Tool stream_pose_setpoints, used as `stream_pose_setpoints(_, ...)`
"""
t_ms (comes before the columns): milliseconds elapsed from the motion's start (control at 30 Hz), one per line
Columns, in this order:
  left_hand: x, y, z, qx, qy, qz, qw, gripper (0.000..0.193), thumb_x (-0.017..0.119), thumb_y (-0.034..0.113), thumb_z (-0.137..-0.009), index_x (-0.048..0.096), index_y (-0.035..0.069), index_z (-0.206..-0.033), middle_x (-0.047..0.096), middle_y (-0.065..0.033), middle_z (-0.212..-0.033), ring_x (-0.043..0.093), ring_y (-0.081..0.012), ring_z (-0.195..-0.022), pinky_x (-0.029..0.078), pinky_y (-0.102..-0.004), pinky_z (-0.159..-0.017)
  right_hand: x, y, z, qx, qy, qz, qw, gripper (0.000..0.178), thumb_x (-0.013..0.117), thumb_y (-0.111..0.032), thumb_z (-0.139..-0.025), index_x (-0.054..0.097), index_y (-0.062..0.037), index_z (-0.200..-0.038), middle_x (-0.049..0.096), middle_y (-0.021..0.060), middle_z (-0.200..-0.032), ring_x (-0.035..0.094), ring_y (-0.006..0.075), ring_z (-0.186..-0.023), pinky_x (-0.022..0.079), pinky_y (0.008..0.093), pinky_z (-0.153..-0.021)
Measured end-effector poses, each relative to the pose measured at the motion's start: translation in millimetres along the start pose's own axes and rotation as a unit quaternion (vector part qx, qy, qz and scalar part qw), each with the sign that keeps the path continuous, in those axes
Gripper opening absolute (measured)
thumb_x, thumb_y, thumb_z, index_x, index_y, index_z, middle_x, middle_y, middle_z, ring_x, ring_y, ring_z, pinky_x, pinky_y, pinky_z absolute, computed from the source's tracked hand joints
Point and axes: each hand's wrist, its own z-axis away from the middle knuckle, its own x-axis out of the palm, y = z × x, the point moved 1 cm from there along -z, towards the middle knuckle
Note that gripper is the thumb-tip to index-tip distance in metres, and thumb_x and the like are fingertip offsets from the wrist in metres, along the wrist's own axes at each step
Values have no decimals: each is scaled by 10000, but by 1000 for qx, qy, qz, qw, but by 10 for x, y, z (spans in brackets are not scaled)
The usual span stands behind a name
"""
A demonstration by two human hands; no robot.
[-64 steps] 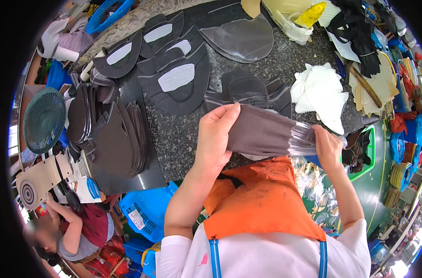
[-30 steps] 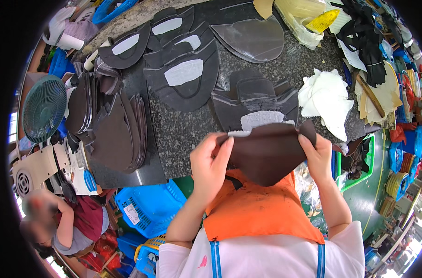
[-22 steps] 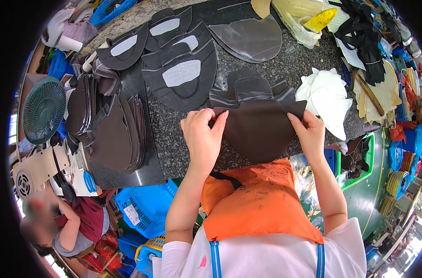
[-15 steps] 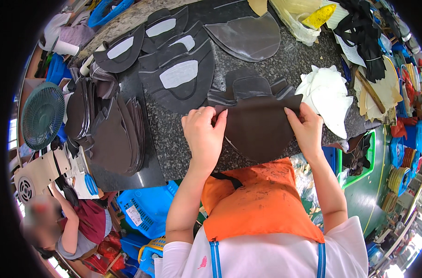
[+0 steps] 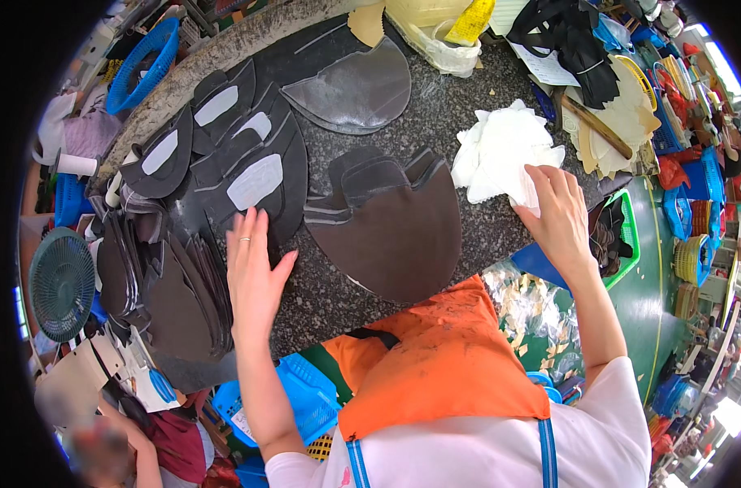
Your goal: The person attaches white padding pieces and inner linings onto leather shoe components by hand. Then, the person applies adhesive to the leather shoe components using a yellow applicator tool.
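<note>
A dark brown rounded panel (image 5: pixel 403 240), likely leather or a lookalike, lies flat on the speckled stone worktop in front of me, layered with black pieces at its far edge. Neither hand touches it. My left hand (image 5: pixel 255 281) hovers or rests just left of it, fingers stretched, holding nothing, its fingertips close to a black panel with a white patch (image 5: pixel 256 180). On the right, my right hand (image 5: pixel 561 215) reaches to the near edge of a pile of white cut pieces (image 5: pixel 509 154). Thumb and fingers are apart there, touching or nearly touching the pile.
Stacked brown panels (image 5: pixel 183 301) stand at the worktop's left, with more black patched panels behind. Grey half-round pieces (image 5: pixel 354 89), a wooden-handled tool (image 5: pixel 596 124) and black straps (image 5: pixel 553 49) lie farther back. A green crate (image 5: pixel 627 240) is right. Another person (image 5: pixel 175 439) sits lower left.
Both hands have let go of the brown panel, which now lies flat. My left hand has moved left and my right hand has reached the white pile. The whole view has shifted.
</note>
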Motion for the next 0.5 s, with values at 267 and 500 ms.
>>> stream_pose_setpoints(267,-110,-85,-212,-4,69,123,990,305,657,50,-828,643,-1,-1128,648,-141,-1172,634,-332,-1035,520,-393,-852,-51,585,205,5,57,-17,998,431,615,7,-781,614,-104,-1198,545,114,-1275,501,335,-1192,398,448,-1019)
stream_pose_setpoints(500,-39,-21,-96,116,63,-65,989,282,695,45,-808,666,10,-1086,665,-143,-1128,669,-307,-970,546,-381,-799,-1,888,-74,-49,28,20,998,402,642,-20,-790,658,-187,-1154,571,70,-1136,570,268,-1039,479,394,-880)
